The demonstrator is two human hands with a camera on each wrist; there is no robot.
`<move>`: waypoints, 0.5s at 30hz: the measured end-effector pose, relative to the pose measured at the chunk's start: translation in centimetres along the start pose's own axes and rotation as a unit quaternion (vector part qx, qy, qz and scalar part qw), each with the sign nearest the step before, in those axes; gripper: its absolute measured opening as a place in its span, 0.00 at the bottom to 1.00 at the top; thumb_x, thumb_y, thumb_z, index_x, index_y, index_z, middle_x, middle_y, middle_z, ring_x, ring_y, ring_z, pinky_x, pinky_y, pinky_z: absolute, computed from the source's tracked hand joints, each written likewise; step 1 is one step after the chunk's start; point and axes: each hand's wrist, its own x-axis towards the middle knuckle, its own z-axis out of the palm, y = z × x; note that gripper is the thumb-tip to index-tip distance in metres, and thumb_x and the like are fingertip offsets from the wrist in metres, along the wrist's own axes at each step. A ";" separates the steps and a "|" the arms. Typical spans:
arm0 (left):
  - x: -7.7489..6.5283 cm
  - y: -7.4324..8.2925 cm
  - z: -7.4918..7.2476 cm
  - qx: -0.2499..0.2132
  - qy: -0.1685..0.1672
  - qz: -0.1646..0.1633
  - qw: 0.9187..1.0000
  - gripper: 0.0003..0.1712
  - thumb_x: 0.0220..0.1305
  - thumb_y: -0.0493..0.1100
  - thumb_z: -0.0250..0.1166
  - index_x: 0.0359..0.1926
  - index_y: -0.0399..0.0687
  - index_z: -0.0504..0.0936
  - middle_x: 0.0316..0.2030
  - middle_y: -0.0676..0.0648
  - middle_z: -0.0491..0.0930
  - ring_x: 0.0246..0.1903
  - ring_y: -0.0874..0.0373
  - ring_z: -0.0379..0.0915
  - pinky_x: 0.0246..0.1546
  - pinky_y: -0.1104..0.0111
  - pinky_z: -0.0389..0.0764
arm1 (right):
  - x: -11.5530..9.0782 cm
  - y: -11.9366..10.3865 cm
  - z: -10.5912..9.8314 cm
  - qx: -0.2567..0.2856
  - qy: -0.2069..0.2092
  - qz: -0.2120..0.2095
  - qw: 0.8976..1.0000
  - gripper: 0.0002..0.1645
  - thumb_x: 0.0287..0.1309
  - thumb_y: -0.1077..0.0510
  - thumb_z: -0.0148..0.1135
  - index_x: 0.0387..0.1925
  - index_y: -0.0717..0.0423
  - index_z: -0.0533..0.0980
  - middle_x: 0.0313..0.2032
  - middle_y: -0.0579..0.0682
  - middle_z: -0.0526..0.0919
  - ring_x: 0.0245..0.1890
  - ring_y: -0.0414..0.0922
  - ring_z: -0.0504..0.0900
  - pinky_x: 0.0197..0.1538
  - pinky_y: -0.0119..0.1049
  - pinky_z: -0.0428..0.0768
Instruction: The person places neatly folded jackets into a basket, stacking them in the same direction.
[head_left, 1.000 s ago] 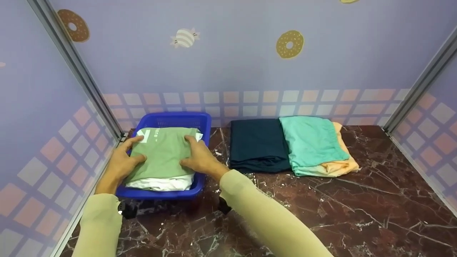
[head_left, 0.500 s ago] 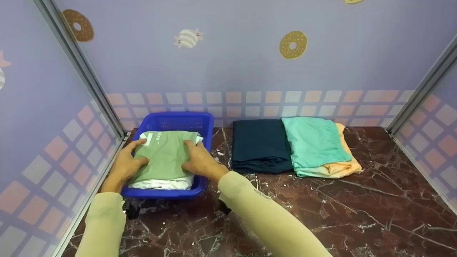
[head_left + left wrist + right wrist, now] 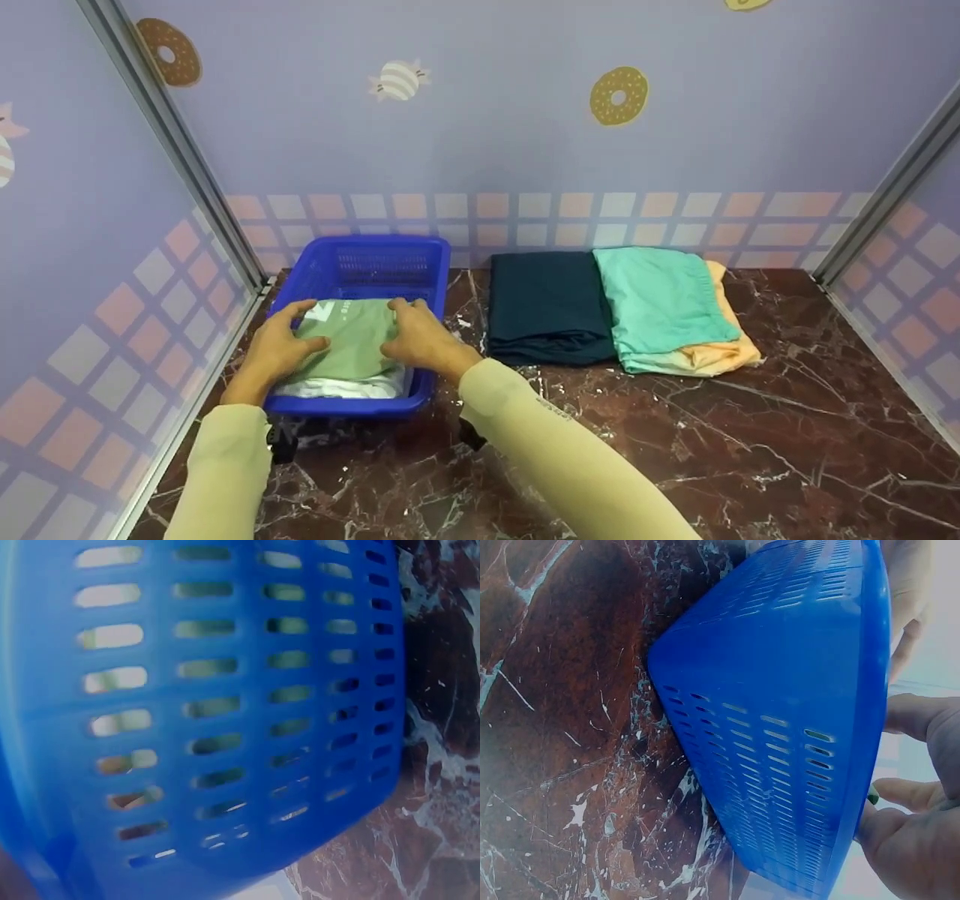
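Observation:
In the head view, a folded green shirt with a white print lies in a blue plastic basket, on top of folded white cloth. My left hand grips the shirt's left side, thumb on its upper face. On the opposite side my right hand holds the shirt's right edge, its thumb also on top. Some fingertips are hidden beside the fabric. The left wrist view shows mostly the basket's slotted wall, with green and white cloth behind the slots. In the right wrist view, fingers reach over the basket rim.
To the basket's right on the dark marbled surface lies folded navy clothing. Beside it, a folded turquoise garment partly covers a peach one. Patterned walls enclose the back and sides.
The green shirt has moved toward the basket's near end and sits lower, baring more of the far inside. My left hand has shifted right, closer to my right hand. The view shifted slightly.

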 end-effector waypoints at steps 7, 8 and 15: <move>-0.1 0.4 -0.1 0.028 -0.001 -0.006 1.000 0.46 0.64 0.47 0.74 0.77 0.35 0.66 0.73 0.25 0.65 0.71 0.24 0.59 0.69 0.35 0.62 | -0.3 -0.4 0.0 -0.034 0.013 -0.015 0.999 0.44 0.62 0.58 0.73 0.76 0.59 0.67 0.67 0.64 0.71 0.57 0.51 0.80 0.63 0.42 0.79; 0.0 0.6 -0.2 0.030 -0.001 -0.004 1.000 0.46 0.65 0.48 0.73 0.77 0.35 0.66 0.73 0.25 0.65 0.71 0.24 0.60 0.69 0.35 0.63 | -0.4 -0.5 -0.1 -0.042 0.017 -0.021 0.999 0.43 0.62 0.58 0.72 0.76 0.60 0.67 0.67 0.64 0.70 0.56 0.52 0.80 0.62 0.43 0.80; -0.2 2.2 -0.5 0.026 0.009 0.008 1.000 0.45 0.67 0.51 0.72 0.77 0.37 0.67 0.72 0.28 0.68 0.64 0.27 0.70 0.64 0.36 0.68 | -0.8 -0.9 -0.7 -0.110 0.055 -0.052 0.991 0.39 0.64 0.57 0.72 0.73 0.61 0.70 0.62 0.63 0.72 0.51 0.55 0.84 0.56 0.47 0.84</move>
